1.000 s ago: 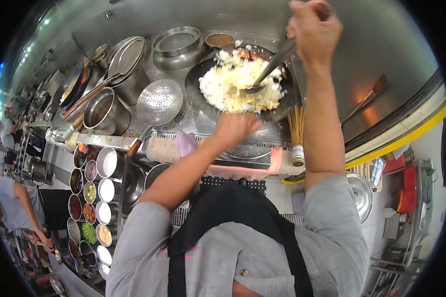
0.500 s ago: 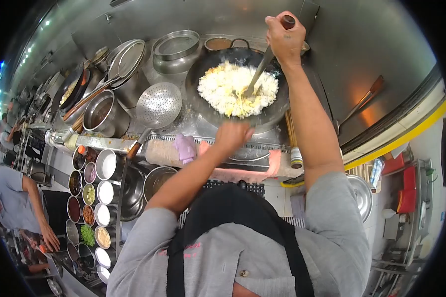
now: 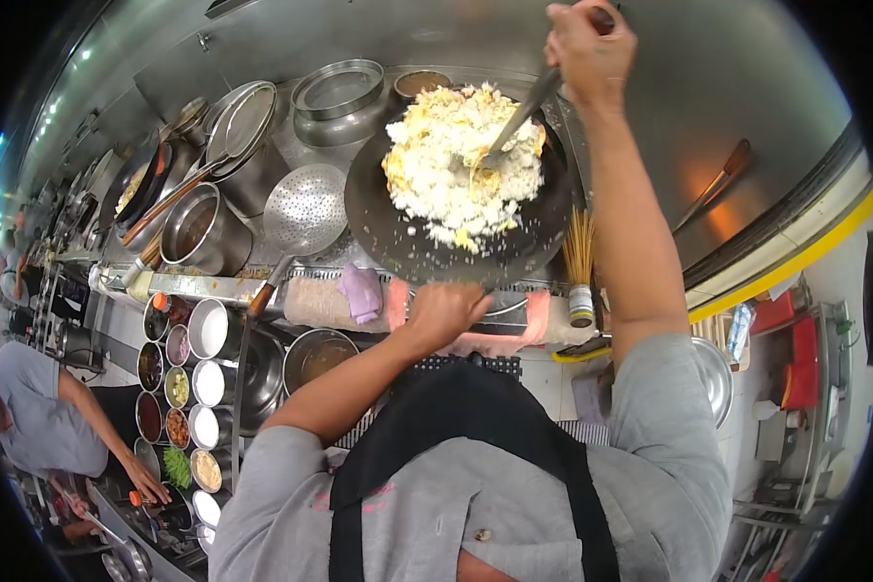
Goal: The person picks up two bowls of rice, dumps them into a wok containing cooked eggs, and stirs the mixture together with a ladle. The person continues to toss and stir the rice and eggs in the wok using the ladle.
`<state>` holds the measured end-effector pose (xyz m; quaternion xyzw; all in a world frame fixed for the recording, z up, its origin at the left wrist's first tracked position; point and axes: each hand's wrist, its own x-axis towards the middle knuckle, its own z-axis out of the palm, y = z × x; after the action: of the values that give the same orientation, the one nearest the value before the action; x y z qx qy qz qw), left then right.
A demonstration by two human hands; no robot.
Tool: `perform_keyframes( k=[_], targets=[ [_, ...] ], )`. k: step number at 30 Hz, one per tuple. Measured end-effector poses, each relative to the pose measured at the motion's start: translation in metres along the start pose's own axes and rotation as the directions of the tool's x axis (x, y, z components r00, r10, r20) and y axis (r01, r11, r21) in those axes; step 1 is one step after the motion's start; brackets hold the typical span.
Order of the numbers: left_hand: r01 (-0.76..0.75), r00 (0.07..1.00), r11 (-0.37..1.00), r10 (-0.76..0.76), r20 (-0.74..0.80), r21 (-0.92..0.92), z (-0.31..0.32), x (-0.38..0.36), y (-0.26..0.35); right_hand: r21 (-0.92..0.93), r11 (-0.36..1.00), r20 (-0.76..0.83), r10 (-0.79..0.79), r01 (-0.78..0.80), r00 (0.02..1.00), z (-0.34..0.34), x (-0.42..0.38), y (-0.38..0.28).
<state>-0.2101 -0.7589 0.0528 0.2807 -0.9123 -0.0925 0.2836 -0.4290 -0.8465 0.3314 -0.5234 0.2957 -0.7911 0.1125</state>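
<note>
Tilting the wok point(image 3: 407, 238) with our left hand point(image 3: 443, 312) clenched on its handle, our right hand point(image 3: 584, 44) grips the ladle point(image 3: 516, 121) to turn the rice point(image 3: 456, 160).

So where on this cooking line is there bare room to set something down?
Little. The steel strip between the perforated skimmer and the wok is bare but narrow. The sloped steel right of the right hand is open. Pots crowd the left, condiment tubs fill the front, and cloths cover the ledge by the left hand.
</note>
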Motion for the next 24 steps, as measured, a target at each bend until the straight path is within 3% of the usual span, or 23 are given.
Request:
perform_keyframes(
  k=[2, 3, 4, 8, 11, 12, 14, 15, 16, 19, 20, 23, 24],
  targets=[
    [-0.104, 0.994, 0.994, 0.103, -0.038, -0.019, -0.026, 0.008, 0.009, -0.009, 0.999, 0.01, -0.048, 0.048, 0.999, 0.016, -0.003, -0.049],
    [-0.018, 0.998, 1.0, 0.017, 0.062, 0.015, -0.036, 0.03, 0.004, -0.012, 0.998, 0.015, -0.068, 0.068, 0.998, 0.022, -0.008, -0.065],
    [0.001, 0.999, 1.0, -0.001, 0.052, 0.005, -0.038, 0.056, -0.009, -0.144, 0.987, 0.037, -0.067, 0.071, 0.997, 0.024, -0.012, -0.072],
    [0.081, 0.994, 0.996, -0.084, 0.069, 0.042, 0.001, 0.053, -0.027, -0.077, 0.995, 0.037, 0.067, -0.064, 0.997, 0.018, -0.031, 0.021],
    [0.042, 0.999, 0.999, -0.041, 0.034, -0.03, -0.007, 0.001, 0.004, -0.006, 0.998, -0.006, 0.067, -0.067, 0.998, 0.001, -0.004, 0.017],
    [0.013, 0.999, 1.0, -0.013, 0.039, -0.022, -0.014, 0.007, 0.004, 0.049, 0.992, 0.039, 0.117, -0.119, 0.992, -0.003, 0.003, 0.0],
    [-0.027, 0.998, 1.0, 0.028, 0.053, -0.008, -0.032, 0.02, 0.005, -0.006, 1.0, 0.053, 0.027, -0.027, 0.998, 0.014, -0.003, -0.043],
    [0.002, 0.992, 0.999, -0.007, 0.123, 0.042, -0.037, 0.043, -0.003, -0.032, 0.999, 0.059, -0.012, 0.014, 0.998, 0.022, -0.011, -0.058],
    [0.023, 0.996, 0.999, -0.026, 0.09, 0.031, -0.037, 0.068, -0.018, -0.007, 0.999, 0.094, 0.032, -0.032, 0.995, 0.029, -0.017, -0.063],
    [0.071, 0.997, 0.997, -0.072, 0.036, 0.031, -0.002, 0.07, -0.031, -0.314, 0.946, -0.042, 0.068, -0.078, 0.997, 0.042, -0.025, -0.009],
    [0.082, 0.996, 0.996, -0.083, 0.02, 0.036, 0.009, 0.068, -0.033, -0.18, 0.979, 0.045, 0.104, -0.095, 0.994, 0.03, -0.018, 0.016],
    [0.034, 0.999, 0.999, -0.034, 0.01, -0.014, -0.001, 0.019, 0.0, -0.051, 0.996, 0.132, 0.076, -0.07, 0.988, 0.018, 0.002, 0.01],
    [0.014, 1.0, 1.0, -0.014, -0.018, -0.004, -0.007, 0.03, -0.003, -0.111, 0.993, 0.129, 0.051, -0.037, 0.99, 0.02, 0.01, -0.006]
  ],
)
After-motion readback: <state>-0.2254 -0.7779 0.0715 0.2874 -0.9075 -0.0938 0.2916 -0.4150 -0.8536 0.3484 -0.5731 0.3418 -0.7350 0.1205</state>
